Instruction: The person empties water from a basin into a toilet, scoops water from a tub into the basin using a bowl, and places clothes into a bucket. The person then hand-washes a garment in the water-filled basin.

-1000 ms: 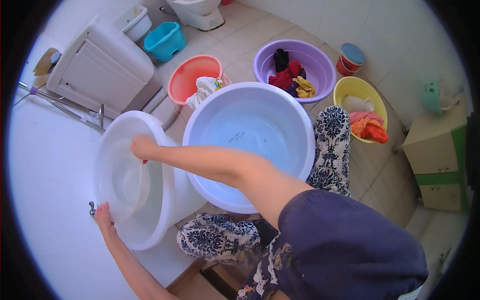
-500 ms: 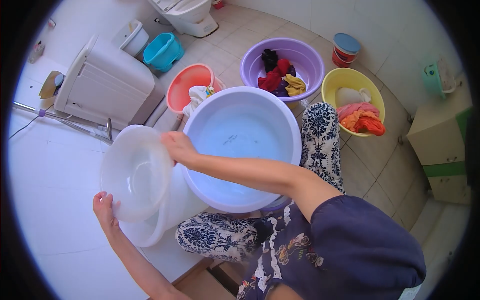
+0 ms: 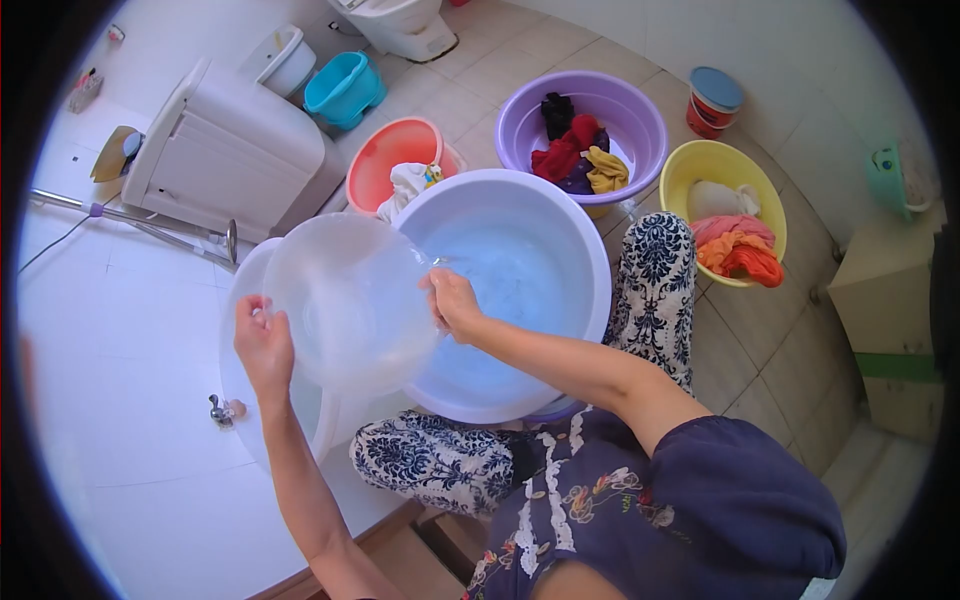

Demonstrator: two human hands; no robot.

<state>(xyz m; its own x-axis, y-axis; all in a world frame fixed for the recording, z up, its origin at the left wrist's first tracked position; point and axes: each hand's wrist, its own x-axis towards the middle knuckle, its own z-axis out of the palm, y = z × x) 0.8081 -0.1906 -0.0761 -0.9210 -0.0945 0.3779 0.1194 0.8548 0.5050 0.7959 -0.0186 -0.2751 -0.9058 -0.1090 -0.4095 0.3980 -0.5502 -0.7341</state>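
A translucent plastic basin (image 3: 350,310) is held up between my two hands, tilted, its right part overlapping the big lavender tub (image 3: 602,275). My left hand (image 3: 265,345) grips its left rim. My right hand (image 3: 455,303) is closed on the right rim, above the tub's bluish water. Beneath the basin, on the left, stands a larger whitish tub (image 3: 325,422), mostly hidden by it and my left forearm.
Behind the lavender tub are a pink basin (image 3: 372,165) with white cloth, a purple basin (image 3: 645,125) with dark, red and mustard clothes, and a yellow basin (image 3: 690,165) with orange and pink cloth. A metal tap (image 3: 220,412) is at left; a cabinet (image 3: 890,300) stands right.
Both hands have carried the translucent basin rightward, from over the whitish tub to partly over the lavender tub's left side. Its tilt has changed. The camera view has shifted slightly.
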